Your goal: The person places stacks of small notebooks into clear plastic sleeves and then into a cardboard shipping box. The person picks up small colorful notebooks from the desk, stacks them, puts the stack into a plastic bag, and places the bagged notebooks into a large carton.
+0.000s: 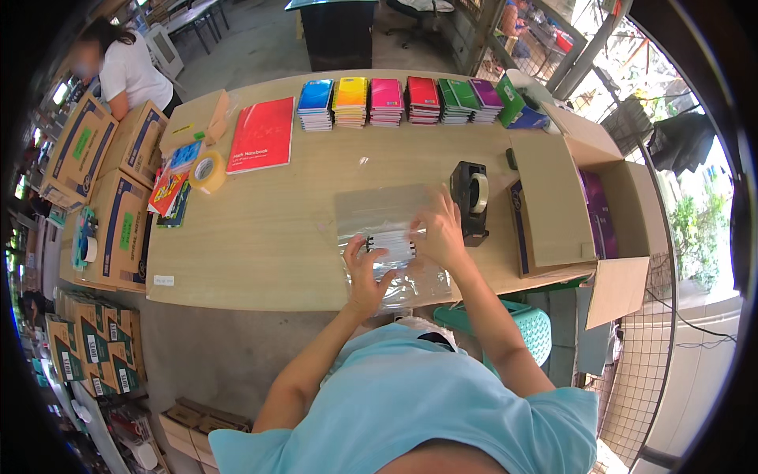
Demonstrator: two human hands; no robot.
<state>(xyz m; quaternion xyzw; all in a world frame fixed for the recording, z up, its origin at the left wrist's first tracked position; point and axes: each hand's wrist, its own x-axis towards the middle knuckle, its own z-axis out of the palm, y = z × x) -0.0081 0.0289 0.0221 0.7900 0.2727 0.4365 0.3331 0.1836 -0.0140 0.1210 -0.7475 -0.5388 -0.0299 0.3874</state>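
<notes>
A clear plastic bag or sheet (359,207) lies flat near the table's front edge. On it or inside it is a small white stack (391,241) with black marks along its left and right edges; I cannot make out its kind. My left hand (367,280) rests at the stack's left side, fingers spread over the plastic. At the right side, my right hand (440,235) is above the plastic, its fingertips smeared by motion. Just beyond it stands a black tape dispenser (471,207) with a roll of clear tape.
Stacks of small notebooks (387,95) in several colours line the table's far edge (260,85). Left are a red notebook (264,130), a tape roll (208,172) and cartons (118,229). An open carton (553,205) stands right. A person (134,67) is at the far left.
</notes>
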